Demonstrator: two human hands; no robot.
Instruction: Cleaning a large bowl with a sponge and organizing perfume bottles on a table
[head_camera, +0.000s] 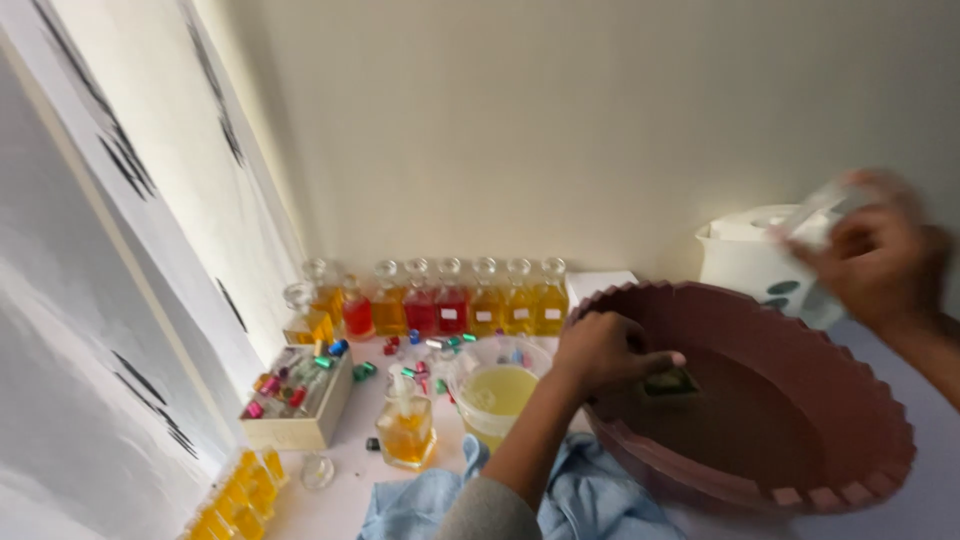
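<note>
Sponge (672, 382) is clasped by the left hand (600, 352) inside the maroon basin (850, 470); a blurred clear object (815, 215) is gripped by the raised right hand (880, 262) above the white surface (340, 500).

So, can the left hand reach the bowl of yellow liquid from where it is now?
Probably yes. The left hand rests over the rim of the brown basin, and the bowl of yellow liquid stands right beside that arm, with nothing between them.
</note>
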